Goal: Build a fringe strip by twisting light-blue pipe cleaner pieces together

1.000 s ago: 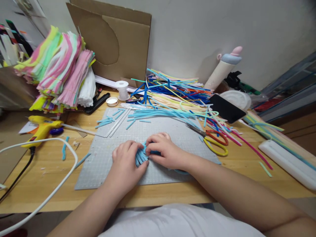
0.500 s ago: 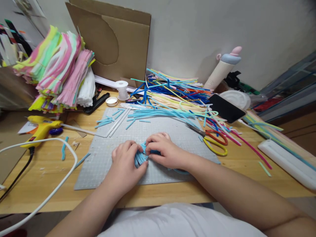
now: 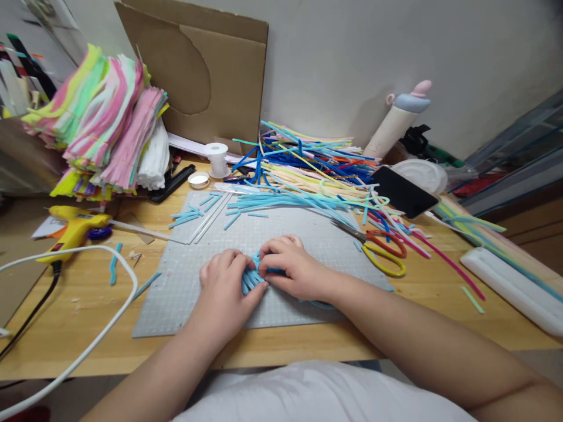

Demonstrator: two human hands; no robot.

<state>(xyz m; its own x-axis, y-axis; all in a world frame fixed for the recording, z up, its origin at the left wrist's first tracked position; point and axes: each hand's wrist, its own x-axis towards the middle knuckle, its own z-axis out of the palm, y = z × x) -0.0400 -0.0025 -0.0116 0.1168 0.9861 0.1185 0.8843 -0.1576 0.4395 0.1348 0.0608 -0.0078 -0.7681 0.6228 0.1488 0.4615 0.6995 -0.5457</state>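
Note:
Low over the grey cutting mat, a small piece made of blue pipe cleaners is held between both hands. My left hand has its fingers curled on the piece's left side, the thumb along its lower edge. From the right, my right hand pinches the piece, and its fingers hide part of it. A blue strand shows beneath my right wrist. Short cut blue pieces and a long blue bundle lie at the mat's back.
Scissors lie on the mat's right edge, near a phone. On the left are a yellow glue gun, a white cable and bundled pipe cleaners. A white spool and cardboard stand behind.
My left thumb has shifted slightly right along the blue piece, and a little more of its strands shows. My right hand has barely moved.

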